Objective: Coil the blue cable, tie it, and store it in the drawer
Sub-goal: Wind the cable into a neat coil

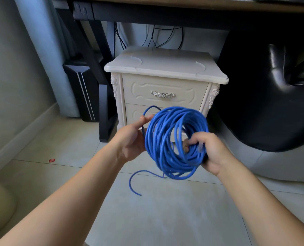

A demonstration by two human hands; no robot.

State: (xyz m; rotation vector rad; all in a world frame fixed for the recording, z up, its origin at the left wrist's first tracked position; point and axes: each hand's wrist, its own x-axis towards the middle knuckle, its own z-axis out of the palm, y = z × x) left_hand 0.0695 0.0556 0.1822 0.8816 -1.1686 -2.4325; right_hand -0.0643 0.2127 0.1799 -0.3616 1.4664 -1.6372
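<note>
I hold the coiled blue plastic cable [158, 139] in the air in front of me, above the pale tiled floor [147, 219]. It is wound into a thick round bundle of many loops. My right hand [211, 153] grips the bundle's right side, fingers curled through the middle and round the strands, with the clear plug [200, 146] just beside my knuckles. My left hand [130, 139] is at the bundle's left edge, its thumb and fingertips pinching a single strand that arches up and over towards the top of the coil. One loose end [134, 183] hangs below the bundle and curls down to the left.

Behind the coil stands a cream carved bedside cabinet [165, 68]. Its upper drawer [140, 91], with an ornate silver handle [162, 95], is shut. The cabinet sits under a dark worktop [165, 15].
</note>
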